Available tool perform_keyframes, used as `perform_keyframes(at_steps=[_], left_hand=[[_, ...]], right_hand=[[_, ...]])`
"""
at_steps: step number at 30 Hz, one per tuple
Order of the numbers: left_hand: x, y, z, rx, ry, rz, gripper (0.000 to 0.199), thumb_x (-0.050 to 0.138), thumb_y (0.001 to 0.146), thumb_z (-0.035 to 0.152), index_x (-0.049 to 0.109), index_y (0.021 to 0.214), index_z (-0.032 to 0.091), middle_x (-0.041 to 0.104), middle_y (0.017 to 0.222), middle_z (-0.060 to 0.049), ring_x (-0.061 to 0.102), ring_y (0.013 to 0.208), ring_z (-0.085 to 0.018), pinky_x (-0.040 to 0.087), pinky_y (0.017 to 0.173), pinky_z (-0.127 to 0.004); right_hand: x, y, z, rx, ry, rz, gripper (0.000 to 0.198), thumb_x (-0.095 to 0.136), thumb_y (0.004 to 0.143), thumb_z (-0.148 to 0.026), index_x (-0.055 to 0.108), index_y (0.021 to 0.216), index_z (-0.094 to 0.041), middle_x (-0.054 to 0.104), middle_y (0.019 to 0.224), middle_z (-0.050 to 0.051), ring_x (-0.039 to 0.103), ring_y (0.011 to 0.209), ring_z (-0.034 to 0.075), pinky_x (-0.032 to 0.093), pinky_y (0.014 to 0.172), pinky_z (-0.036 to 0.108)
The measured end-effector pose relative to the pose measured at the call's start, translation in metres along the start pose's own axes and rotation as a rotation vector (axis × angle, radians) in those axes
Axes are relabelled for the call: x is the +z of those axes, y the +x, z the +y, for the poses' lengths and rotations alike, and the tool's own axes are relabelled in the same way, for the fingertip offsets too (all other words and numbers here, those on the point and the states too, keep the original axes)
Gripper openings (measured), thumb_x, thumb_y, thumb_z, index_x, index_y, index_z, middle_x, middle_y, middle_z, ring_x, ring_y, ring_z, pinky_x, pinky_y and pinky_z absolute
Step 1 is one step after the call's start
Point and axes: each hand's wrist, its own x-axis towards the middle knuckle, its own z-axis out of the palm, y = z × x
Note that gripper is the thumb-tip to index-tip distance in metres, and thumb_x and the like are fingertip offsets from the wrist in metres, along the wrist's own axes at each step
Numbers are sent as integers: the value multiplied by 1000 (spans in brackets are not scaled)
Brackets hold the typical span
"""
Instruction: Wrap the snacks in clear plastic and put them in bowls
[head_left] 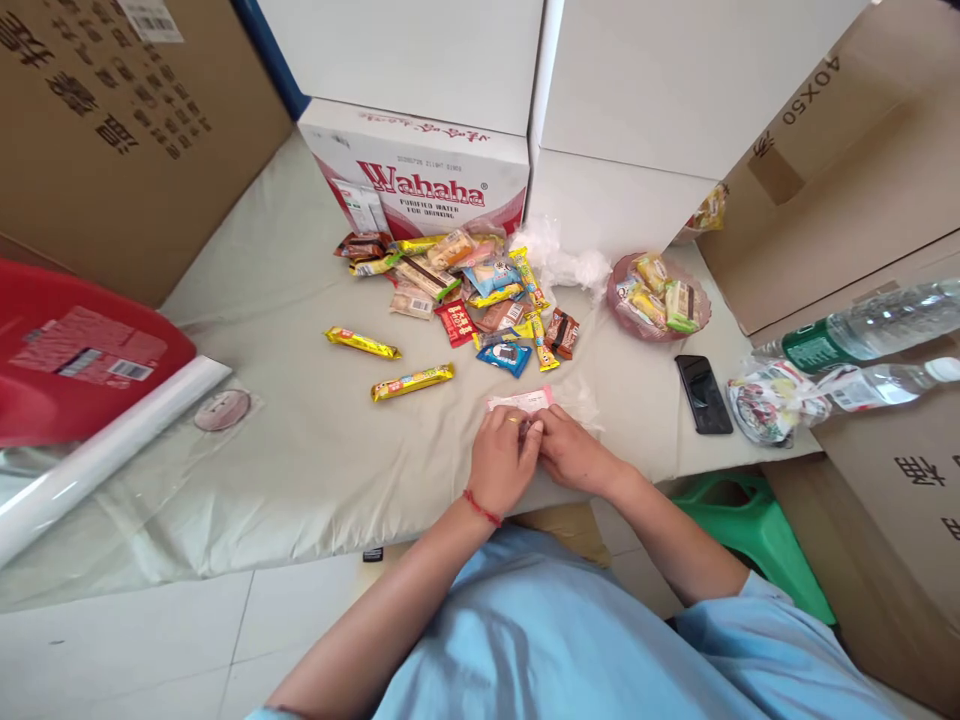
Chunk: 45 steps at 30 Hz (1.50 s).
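Note:
My left hand point(499, 462), with a ring and a red string bracelet, has its fingers bent over a pink-and-white snack packet point(519, 401). From the other side my right hand point(576, 452) grips the same packet, thumbs close together. The fingers cover its near part. Thin clear plastic point(581, 402) lies beside the right hand. Beyond the hands is a pile of wrapped snacks point(491, 275), including a blue packet point(505, 358) and a red packet point(456, 323). Two yellow snack sticks lie apart to the left, the nearer stick point(412, 382) below the farther stick point(363, 343).
A pink glass bowl point(622, 310) with wrapped snacks stands right of the pile. Farther right are a phone point(703, 395) and plastic bottles point(885, 325). A Wahaha carton point(420, 170) stands behind. At left lie a red container point(82, 350) and a white roll point(112, 455).

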Motion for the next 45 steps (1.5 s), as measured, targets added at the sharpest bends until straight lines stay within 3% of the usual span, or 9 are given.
perform_keyframes(at_steps=[3,6,9,13,20,28,36,41,45], left_hand=[[15,-8,-4,136,205,-17,32,43,103,30,65,122,17,67,125,-15,60,110,-28,49,94,-44],[22,-16,-12,212,371,-55,35,48,100,24,64,130,18,64,137,-16,59,112,-30,48,90,-45],[25,-19,-18,241,458,-69,35,53,95,19,66,128,20,64,140,-14,59,114,-30,47,90,-45],[28,-20,-23,266,476,-47,35,55,95,19,67,128,21,65,141,-12,59,114,-30,47,89,-44],[25,-23,-25,319,442,-67,38,50,98,15,66,131,22,64,145,-11,58,125,-28,46,91,-43],[24,-27,-35,339,355,-57,35,51,95,11,71,122,20,69,136,-14,59,130,-26,48,101,-43],[2,-18,-44,123,-161,166,47,44,92,11,61,135,19,63,141,-13,63,125,-22,53,107,-41],[-6,13,-42,199,-4,-104,51,43,94,9,68,134,28,68,140,-4,63,126,-21,50,112,-42],[1,17,-45,195,109,-137,46,47,92,8,73,125,26,71,137,-3,65,116,-23,53,107,-43]], right_hand=[[-13,-12,14,104,200,173,32,44,98,-16,74,105,-24,68,102,7,61,98,22,52,90,38],[-19,-22,37,475,73,528,32,45,101,-29,71,118,-22,67,105,11,61,104,26,50,96,43],[-11,-25,55,685,-65,561,44,63,92,-52,70,118,-18,63,124,19,53,122,35,43,107,56],[-4,-26,57,628,165,466,36,65,88,-57,65,87,-21,66,122,14,58,118,31,45,105,50],[-22,2,18,640,429,488,25,61,92,-48,55,89,-24,54,66,-6,50,58,14,41,57,25],[2,50,-16,503,7,251,15,51,95,-17,66,95,-20,68,95,8,63,90,21,49,84,32],[11,32,-6,492,437,295,35,43,96,-17,68,121,-19,73,105,9,70,93,19,59,92,38],[-5,30,-1,587,881,242,51,48,91,-22,52,142,-23,74,108,5,74,88,17,64,85,37],[-29,9,1,581,794,307,35,56,94,-37,66,125,-24,71,120,9,73,80,17,66,75,38]])
